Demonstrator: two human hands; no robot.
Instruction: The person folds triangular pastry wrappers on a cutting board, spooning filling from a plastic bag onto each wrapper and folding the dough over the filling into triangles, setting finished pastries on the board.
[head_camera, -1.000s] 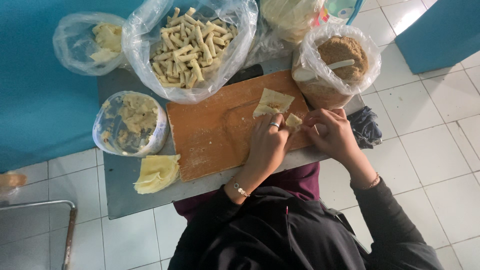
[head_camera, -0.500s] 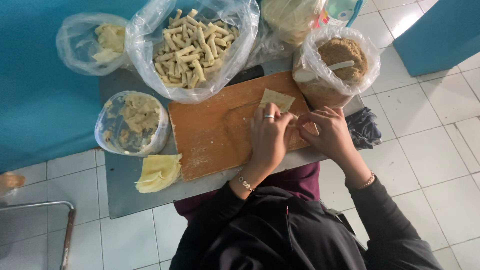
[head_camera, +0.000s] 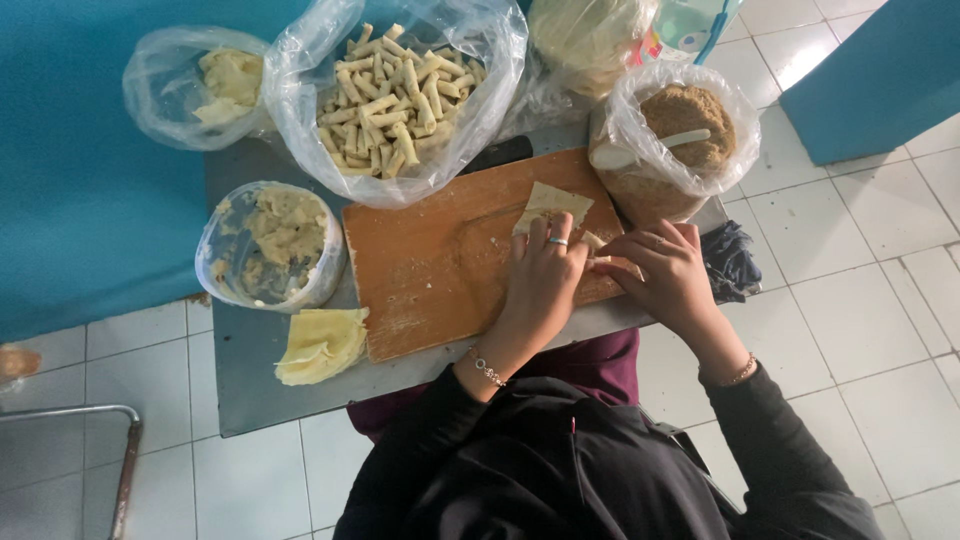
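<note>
A pale thin wrapper sheet (head_camera: 553, 203) lies on the wooden cutting board (head_camera: 420, 270). My left hand (head_camera: 545, 272), with a ring, presses its fingers on the near part of the wrapper. Beside it my right hand (head_camera: 668, 268) pinches the wrapper's folded right end (head_camera: 596, 241). Both hands are bent over the fold, and most of the roll is hidden under them.
A plastic bag of finished pale rolls (head_camera: 392, 85) stands behind the board. A bag of brown crumbly filling with a spoon (head_camera: 685, 130) is at the right. A bowl of yellowish paste (head_camera: 272, 243), a stack of wrappers (head_camera: 322, 344) and another bag (head_camera: 205, 80) sit left. A dark cloth (head_camera: 732, 262) lies at the table's right edge.
Both hands have closed in on the wrapper and shifted slightly, folding its near part; less of the sheet shows than a second ago.
</note>
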